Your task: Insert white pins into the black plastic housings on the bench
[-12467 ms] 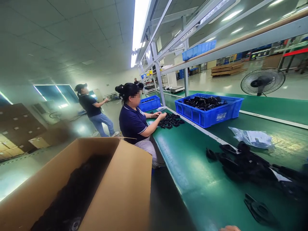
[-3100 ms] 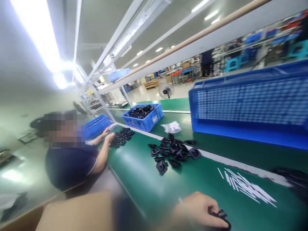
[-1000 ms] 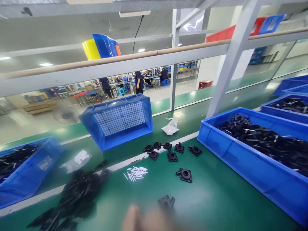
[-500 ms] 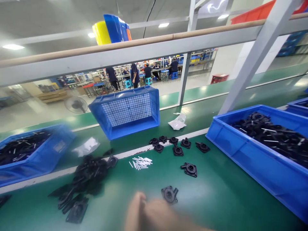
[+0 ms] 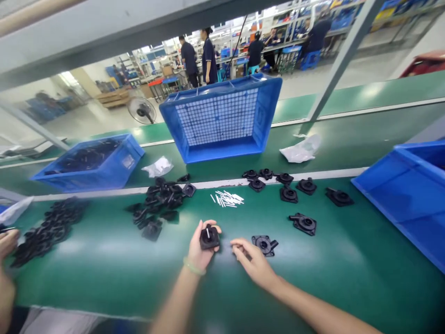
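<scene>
In our left hand (image 5: 200,248) we hold a black plastic housing (image 5: 209,238) with its round bore facing up towards us and a short white pin (image 5: 207,232) standing out of the middle, its axis nearly upright and leaning a little away from us; the body is roughly square, so it has no clear long side. The hand is closed around it, thumb on one edge and fingers curled over the other, just above the green desk (image 5: 104,269). Our right hand (image 5: 255,264) lies palm down on the desk with thumb and forefinger drawn together - whether they pinch anything we cannot tell - right beside a second housing (image 5: 264,244), which lies flat with its stub pointing right. Beyond our hands lies a small heap of white pins (image 5: 227,198), to its left a pile of black parts (image 5: 162,206), to its right a loose row of housings (image 5: 288,185). An empty blue crate (image 5: 222,116) stands tipped on its side behind them; a blue bin of black parts (image 5: 93,162) sits on the left, another blue bin (image 5: 406,195) on the right. A co-worker's hand (image 5: 7,243) shows at the left edge - people stand at benches far behind.
</scene>
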`<state>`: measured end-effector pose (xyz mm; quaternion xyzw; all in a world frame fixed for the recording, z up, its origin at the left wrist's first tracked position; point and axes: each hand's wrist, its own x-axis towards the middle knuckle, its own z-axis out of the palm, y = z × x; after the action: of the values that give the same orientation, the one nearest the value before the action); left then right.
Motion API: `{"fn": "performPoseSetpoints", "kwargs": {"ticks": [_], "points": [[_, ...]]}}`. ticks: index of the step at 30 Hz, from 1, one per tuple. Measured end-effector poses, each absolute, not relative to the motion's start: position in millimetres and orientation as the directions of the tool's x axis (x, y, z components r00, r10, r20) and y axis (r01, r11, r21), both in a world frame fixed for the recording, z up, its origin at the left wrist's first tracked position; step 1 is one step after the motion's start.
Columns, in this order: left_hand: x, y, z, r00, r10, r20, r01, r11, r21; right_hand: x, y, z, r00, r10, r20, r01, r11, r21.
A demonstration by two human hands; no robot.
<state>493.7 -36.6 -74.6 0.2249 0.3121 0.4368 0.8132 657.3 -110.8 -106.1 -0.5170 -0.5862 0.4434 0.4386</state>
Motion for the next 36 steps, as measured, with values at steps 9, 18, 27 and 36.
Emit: {"fn": "performPoseSetpoints", "kwargs": {"ticks": [9,18,27,36], "points": [[499,-44,-78,0.396,0.865,-0.307,-0.636,0.5,0.588,657,-113,-114,-0.145,0.985,0.094,0.313,0.136,-0.94],[526,-64,-91,0.505,0.772,-0.386,-0.537,0.631,0.559,669,-103,-138,-0.226,0.827,0.515,0.631,0.527,-0.569],[517,-52,-86,0.471,0.83,-0.299,-0.469,0.523,0.712,679,-92,-88,0.02,1.0,-0.003,0.115,-0.005,-0.993],[495,-28,-85,0.237,0.923,-0.303,-0.621,0.384,0.684,655,-81,-69,-0.306,0.913,-0.269,0.126,-0.242,-0.962]]}}
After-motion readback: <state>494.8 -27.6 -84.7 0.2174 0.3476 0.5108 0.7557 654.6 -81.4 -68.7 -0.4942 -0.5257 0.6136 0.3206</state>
